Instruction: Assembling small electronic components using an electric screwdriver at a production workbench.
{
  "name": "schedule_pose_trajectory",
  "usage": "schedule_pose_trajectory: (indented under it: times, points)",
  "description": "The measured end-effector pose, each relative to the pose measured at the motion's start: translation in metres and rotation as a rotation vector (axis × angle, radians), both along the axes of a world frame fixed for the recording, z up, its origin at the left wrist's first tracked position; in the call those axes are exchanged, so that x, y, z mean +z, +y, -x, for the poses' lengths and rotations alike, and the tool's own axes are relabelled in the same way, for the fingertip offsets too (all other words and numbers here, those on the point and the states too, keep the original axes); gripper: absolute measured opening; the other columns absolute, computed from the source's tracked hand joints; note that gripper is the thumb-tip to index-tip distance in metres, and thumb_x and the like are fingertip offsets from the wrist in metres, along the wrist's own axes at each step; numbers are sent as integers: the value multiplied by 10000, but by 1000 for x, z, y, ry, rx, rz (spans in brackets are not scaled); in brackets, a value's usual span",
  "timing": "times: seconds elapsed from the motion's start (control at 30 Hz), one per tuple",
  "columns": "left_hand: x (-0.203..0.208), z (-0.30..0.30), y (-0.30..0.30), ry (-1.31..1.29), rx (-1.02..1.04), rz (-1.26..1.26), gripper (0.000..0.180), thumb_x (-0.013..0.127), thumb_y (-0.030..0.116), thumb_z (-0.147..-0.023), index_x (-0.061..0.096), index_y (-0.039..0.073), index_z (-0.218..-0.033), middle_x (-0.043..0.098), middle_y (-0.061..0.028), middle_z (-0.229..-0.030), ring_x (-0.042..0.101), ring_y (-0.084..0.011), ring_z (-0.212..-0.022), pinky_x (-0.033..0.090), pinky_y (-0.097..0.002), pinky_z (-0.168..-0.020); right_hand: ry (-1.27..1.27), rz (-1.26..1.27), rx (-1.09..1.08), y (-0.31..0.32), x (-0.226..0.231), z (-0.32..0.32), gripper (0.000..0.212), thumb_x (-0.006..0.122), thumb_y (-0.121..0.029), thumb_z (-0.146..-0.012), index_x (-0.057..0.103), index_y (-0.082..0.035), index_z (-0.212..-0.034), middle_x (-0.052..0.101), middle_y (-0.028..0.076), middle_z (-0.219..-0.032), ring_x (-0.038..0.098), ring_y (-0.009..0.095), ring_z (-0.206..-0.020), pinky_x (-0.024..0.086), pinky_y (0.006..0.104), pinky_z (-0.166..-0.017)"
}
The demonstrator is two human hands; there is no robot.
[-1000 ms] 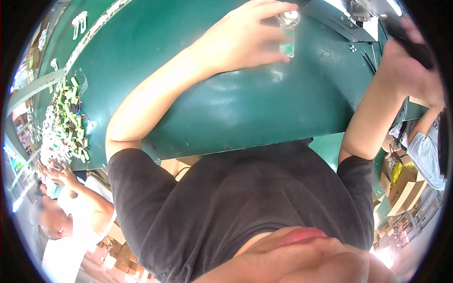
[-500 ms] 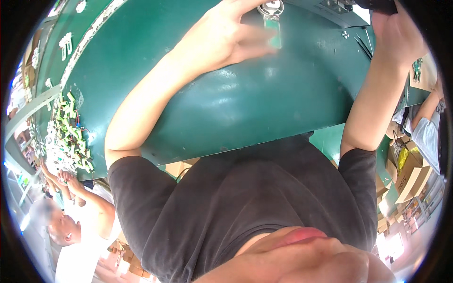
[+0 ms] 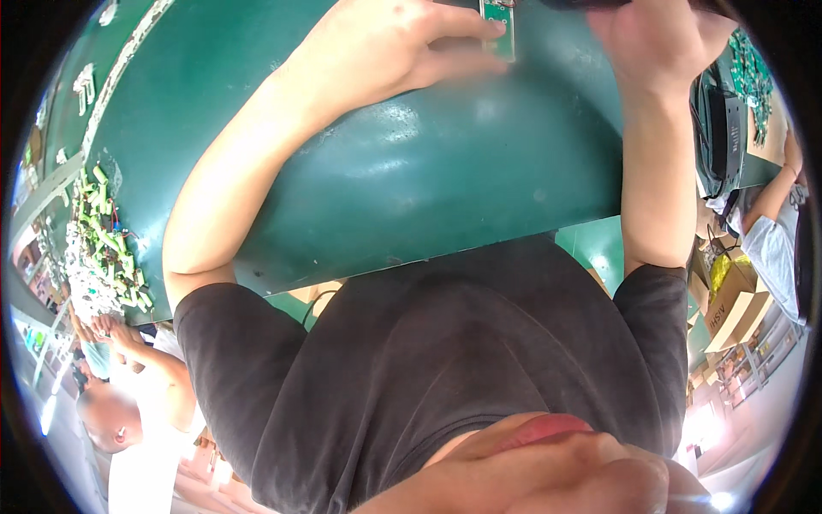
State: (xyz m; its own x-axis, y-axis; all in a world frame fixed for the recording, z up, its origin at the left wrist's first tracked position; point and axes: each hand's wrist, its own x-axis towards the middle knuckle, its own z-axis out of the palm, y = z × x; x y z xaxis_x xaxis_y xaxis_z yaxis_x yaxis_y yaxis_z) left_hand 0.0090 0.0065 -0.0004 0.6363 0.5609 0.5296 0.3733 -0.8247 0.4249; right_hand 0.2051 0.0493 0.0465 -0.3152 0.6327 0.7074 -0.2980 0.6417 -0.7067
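Work on the board (image 3: pixel 499 14) seems under way, but its upper end is cut off, so what is done or left cannot be told. The left hand (image 3: pixel 390 43) grasps it by its fingertips. Right of the board, the right hand (image 3: pixel 659 43) meets a dark thing (image 3: pixel 589 4), its grip unclear; farther right lie loose boards (image 3: pixel 753 81).

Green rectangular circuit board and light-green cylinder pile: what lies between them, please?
The person's left hand and forearm, over glossy green tabletop, in the head view.
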Motion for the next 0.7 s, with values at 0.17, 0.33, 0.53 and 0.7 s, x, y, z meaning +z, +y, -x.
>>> schedule_pose_trajectory:
  times: [0.17, 0.33, 0.53, 0.7]
  points:
    - [0, -1, 1, -7, -15, -13, 267, 870, 168, -740, 776, -5, -920, 549, -263, -1390, 588, -420, -1245, 525, -441, -1010, -14, 37, 11, 0, -10, 2, 272, 562, -53, -983, 519, -1, -1247, 519, 43, -721, 459, 110, -500, 424, 283, -524]
    - [1, 4, 1, 5, -5, -23, 261, 864, 168, -741, 775, -5, -915, 544, -267, -1396, 585, -423, -1234, 517, -444, -1019, -19, 71, 41, 2, -14, 9, 333, 560, 7, -970, 495, -42, -1294, 529, 54, -787, 463, 114, -530, 428, 295, -543]
    - [2, -2, -1, -29, 46, -11, 334, 833, 209, -751, 698, -24, -948, 516, -302, -1352, 532, -446, -1246, 475, -461, -1058, -36, 223, 101, 3, -18, -6, 438, 557, 78, -955, 467, -91, -1350, 542, 67, -867, 468, 119, -565, 432, 309, -567]
    - [15, 20, -4, 14, 203, 44, 418, 807, 222, -699, 634, -11, -1000, 536, -291, -1249, 551, -456, -1141, 493, -464, -1003, 151, 193, 239, -3, -19, 2, 515, 492, 124, -979, 475, -130, -1426, 592, 118, -964, 460, 148, -557, 417, 368, -568]
